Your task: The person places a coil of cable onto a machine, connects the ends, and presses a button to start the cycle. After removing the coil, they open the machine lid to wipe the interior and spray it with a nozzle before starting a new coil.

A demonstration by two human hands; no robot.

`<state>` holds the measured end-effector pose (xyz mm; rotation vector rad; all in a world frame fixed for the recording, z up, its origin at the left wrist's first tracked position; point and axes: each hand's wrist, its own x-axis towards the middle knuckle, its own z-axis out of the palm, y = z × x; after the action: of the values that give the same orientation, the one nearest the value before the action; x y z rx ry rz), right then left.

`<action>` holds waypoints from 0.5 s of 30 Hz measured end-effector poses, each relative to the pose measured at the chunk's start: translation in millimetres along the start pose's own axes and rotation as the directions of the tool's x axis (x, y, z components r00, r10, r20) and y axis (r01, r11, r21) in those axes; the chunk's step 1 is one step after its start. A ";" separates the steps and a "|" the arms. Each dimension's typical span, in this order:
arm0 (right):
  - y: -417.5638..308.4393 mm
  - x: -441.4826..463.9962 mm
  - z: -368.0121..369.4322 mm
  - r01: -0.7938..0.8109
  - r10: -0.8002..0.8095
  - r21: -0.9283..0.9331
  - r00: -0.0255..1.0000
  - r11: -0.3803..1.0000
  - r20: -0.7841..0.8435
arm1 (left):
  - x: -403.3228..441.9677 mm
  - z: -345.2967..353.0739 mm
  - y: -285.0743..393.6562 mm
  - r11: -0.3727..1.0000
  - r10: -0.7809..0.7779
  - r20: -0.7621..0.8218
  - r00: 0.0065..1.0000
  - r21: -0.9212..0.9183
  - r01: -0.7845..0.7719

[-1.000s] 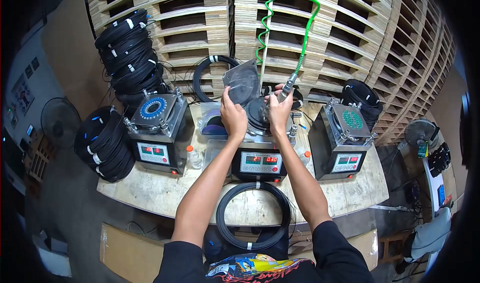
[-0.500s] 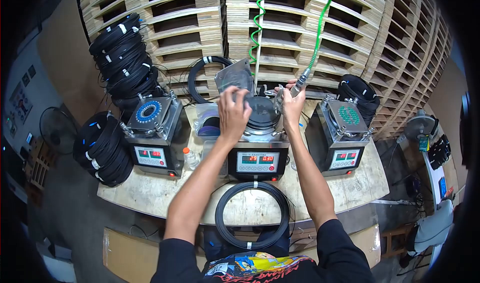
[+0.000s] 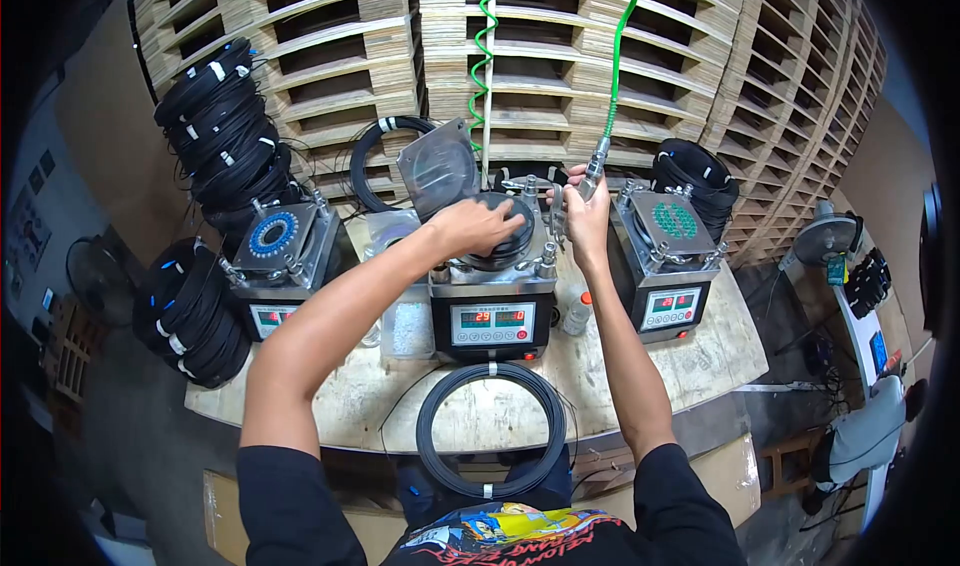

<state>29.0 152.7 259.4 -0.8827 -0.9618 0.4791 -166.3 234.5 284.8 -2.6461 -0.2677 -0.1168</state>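
My left hand reaches over the middle polishing machine. Its outstretched fingers rest on or just above the round black disc on top; exact contact is hard to see. My right hand is wrapped around a metal air blow gun, right of that disc. A green coiled hose runs up from the gun. Behind my left hand, a square metal plate leans tilted.
Polishing machines with a blue-ringed plate and a green-dotted plate flank the middle one. An orange-capped bottle stands near my right forearm. A black cable coil overhangs the table's front edge. Cable stacks and wooden pallets stand behind.
My left hand has moved down and right onto the disc area, with its forearm swung across. My right hand still holds the blow gun. The whole view has shifted slightly.
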 end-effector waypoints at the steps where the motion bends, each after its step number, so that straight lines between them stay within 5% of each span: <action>1: 0.3 -0.1 -3.4 0.000 -0.001 -0.032 1.000 0.999 -0.018 | 0.7 -5.2 4.8 0.996 -0.002 0.113 0.994 -0.090 0.012; 2: 0.9 -0.1 -6.0 -0.001 -0.001 -0.062 0.999 0.998 -0.035 | 0.5 -9.9 8.9 0.984 0.005 0.225 0.974 -0.176 0.036; 8: 3.9 1.1 -7.6 0.003 -0.004 -0.066 1.000 0.998 -0.016 | -17.0 8.9 15.2 0.991 -0.020 0.064 0.998 -0.132 0.029; 11: 14.3 9.2 2.0 0.024 -0.024 -0.065 1.000 0.998 -0.004 | -26.7 10.7 18.1 0.943 -0.217 -0.207 0.954 -0.298 0.150; 15: 28.0 19.0 21.2 0.069 -0.071 -0.170 0.997 0.983 -0.005 | -25.7 9.3 17.9 0.838 -0.474 -0.284 0.834 -0.438 0.327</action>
<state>21.1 191.2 251.8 -1.0002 -1.0310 0.3346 -187.4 219.0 265.2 -2.8079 -0.7409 -0.9031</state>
